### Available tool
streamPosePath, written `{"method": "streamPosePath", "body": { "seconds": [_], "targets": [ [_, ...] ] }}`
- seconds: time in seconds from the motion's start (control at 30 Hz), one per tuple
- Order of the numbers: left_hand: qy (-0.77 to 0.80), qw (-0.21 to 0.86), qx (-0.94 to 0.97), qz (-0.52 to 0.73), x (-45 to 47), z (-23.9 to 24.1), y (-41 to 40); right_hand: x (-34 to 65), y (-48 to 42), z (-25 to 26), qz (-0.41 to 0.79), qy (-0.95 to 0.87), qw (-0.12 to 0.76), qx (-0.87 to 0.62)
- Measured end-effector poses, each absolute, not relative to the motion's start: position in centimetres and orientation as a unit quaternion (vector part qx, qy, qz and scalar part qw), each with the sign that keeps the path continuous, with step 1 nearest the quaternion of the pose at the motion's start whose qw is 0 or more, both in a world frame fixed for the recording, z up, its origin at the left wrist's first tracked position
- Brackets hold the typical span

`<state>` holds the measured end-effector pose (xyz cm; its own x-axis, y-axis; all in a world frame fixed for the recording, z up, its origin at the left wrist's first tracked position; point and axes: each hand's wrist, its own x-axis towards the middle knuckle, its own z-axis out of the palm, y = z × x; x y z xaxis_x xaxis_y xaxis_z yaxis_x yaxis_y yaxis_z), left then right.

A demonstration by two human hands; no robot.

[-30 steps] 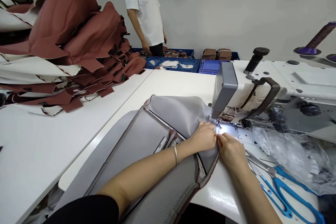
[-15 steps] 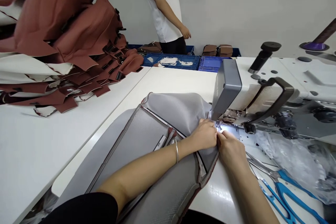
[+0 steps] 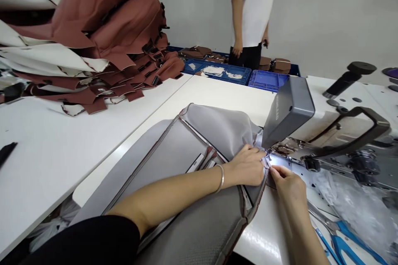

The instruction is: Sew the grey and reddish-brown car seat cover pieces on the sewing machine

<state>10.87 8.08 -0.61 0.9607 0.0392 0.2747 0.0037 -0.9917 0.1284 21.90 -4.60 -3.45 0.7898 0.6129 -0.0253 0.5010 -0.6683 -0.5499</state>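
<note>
Co-worker (image 3: 255,12) moved R along far blue crates (image 3: 247,74) vs 0.5 s ago. Grey cover (image 3: 192,145) on white table (image 3: 261,225), R edge at sewing mach. (image 3: 290,107); L hand (image 3: 248,166) bent on it, can't tell if gripping; R hand (image 3: 290,188) pinching edge; scissors (image 3: 331,225) near R.

The fabric piece (image 3: 168,149) lies across the counter (image 3: 230,97), its right end under the left hand (image 3: 247,165) and just before the sewing machine (image 3: 289,112). Right of the right hand (image 3: 290,184) lie scissors (image 3: 326,221), with plastic (image 3: 357,211) beyond them. A pile of covers (image 3: 93,12) sits far left, while crates (image 3: 263,78) stand behind the counter, a person (image 3: 255,12) beyond the front ones.
</note>
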Motion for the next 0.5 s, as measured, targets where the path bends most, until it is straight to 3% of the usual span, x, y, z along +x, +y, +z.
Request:
{"method": "streamPosePath", "body": {
  "seconds": [0.27, 0.5],
  "targets": [
    [-0.007, 0.039, 0.988, 0.147, 11.0, -0.9, 7.9, 20.7, -4.9, -4.2, 0.036, -0.357, 0.313, -0.88],
    [0.037, 0.102, 0.979, 0.175, 11.0, -1.8, 8.0, 21.3, -4.6, -4.2, -0.004, -0.503, 0.235, -0.832]
  ]
}}
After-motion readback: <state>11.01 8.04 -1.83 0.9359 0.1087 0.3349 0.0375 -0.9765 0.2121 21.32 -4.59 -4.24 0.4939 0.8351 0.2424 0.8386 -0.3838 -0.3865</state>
